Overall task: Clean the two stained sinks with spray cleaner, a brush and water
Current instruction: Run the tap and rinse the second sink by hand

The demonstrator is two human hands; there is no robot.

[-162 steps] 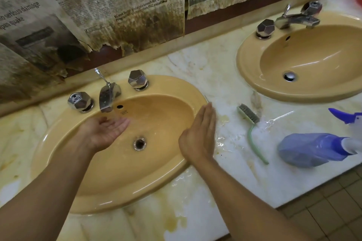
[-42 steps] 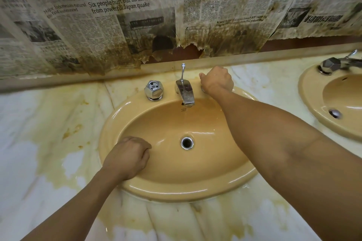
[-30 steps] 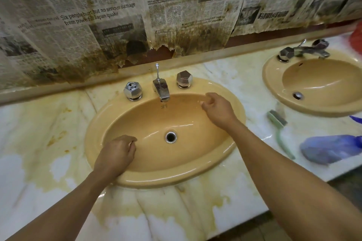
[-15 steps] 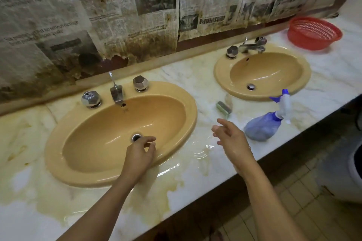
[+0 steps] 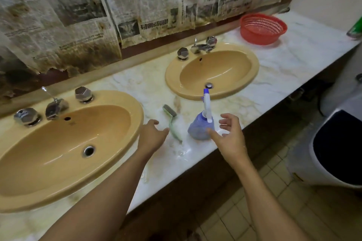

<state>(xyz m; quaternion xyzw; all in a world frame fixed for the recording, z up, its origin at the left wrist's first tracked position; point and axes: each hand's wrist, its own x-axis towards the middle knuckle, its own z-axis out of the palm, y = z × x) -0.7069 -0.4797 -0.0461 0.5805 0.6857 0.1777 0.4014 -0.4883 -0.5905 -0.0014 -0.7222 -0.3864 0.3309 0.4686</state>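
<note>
Two tan oval sinks sit in a stained marble counter: the near sink [image 5: 49, 188] at left, the far sink [image 5: 252, 60] at right. Between them lie a green-handled brush [image 5: 173, 123] and a blue spray bottle [image 5: 199, 127] on its side, nozzle pointing away. My left hand [image 5: 152, 137] hovers open over the counter, fingertips just left of the brush handle. My right hand [image 5: 229, 137] is open with spread fingers right beside the bottle's body, thumb at its near side, not gripping it.
Chrome taps [image 5: 54, 107] stand behind the near sink and a second set of taps [image 5: 201, 47] behind the far one. A red basket [image 5: 262, 27] sits at the counter's far end. Stained newspaper [image 5: 98, 15] covers the wall. A white bin [image 5: 337, 148] stands on the tiled floor at right.
My left hand left the near sink's rim and moved right toward the brush. My right hand advanced to the spray bottle. The view shifted right.
</note>
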